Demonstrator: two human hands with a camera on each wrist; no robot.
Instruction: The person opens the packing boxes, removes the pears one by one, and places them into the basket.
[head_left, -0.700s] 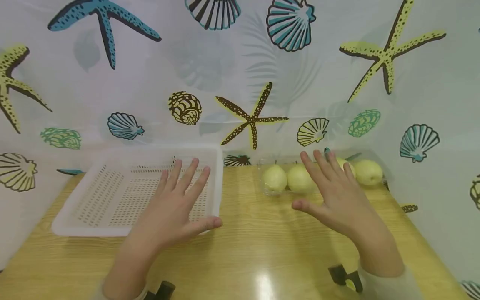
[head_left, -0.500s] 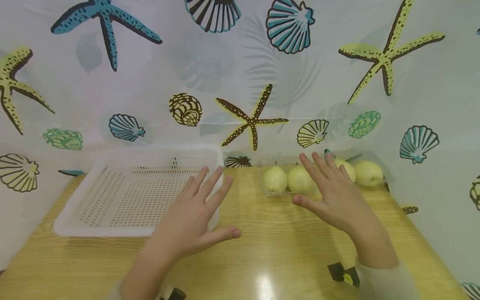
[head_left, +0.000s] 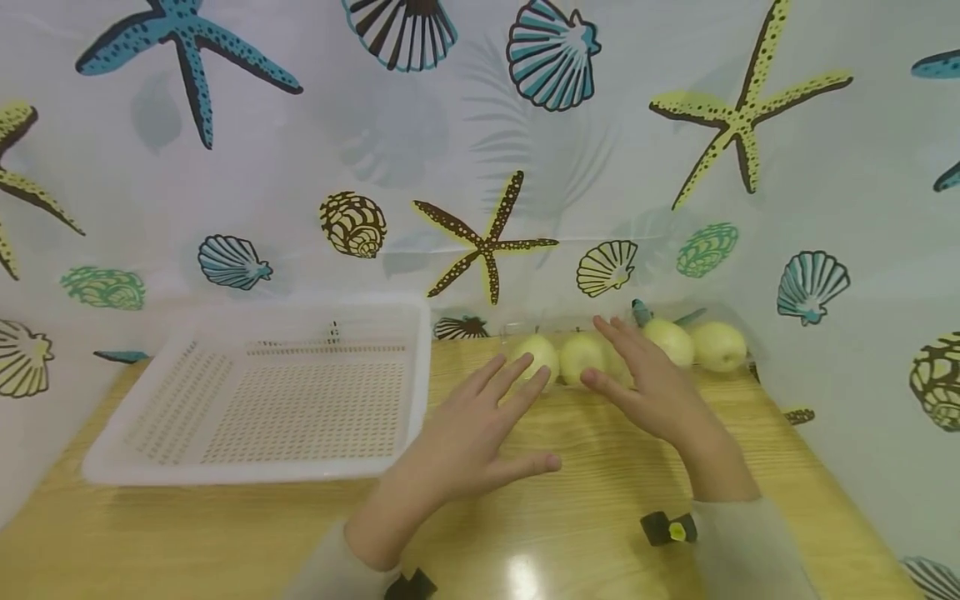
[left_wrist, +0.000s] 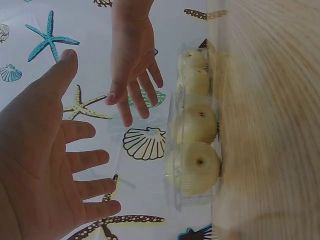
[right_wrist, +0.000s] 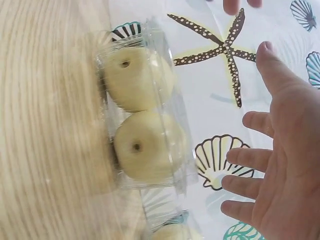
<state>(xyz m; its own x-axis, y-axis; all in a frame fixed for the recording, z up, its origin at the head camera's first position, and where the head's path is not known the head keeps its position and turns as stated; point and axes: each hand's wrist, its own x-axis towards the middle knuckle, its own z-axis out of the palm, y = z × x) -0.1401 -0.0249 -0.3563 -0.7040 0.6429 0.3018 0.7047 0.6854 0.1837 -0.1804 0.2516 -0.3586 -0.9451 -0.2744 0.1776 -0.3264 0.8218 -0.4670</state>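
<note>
My left hand (head_left: 472, 437) is over the table with fingers spread and straight, holding nothing. Its fingertips overlap a pale yellow pear (head_left: 534, 352) in the head view. The right hand (head_left: 651, 390), also spread and without anything in it, covers part of the row of pears. In the left wrist view the fruit stands in clear plastic boxes (left_wrist: 172, 185), apart from both hands. Two pears fill the nearer clear box (right_wrist: 182, 155) in the right wrist view; part of a second box (right_wrist: 185, 217) shows below it.
A white perforated plastic basket (head_left: 247, 475) stands at the left on the wooden table (head_left: 600, 533). Behind everything hangs a white cloth (head_left: 420, 117) printed with starfish and shells, which also borders the table at the right.
My left hand has moved right, from over the basket to in front of the pears. The right hand has shifted slightly left. The whole head view has drifted a little; basket and pears stay put.
</note>
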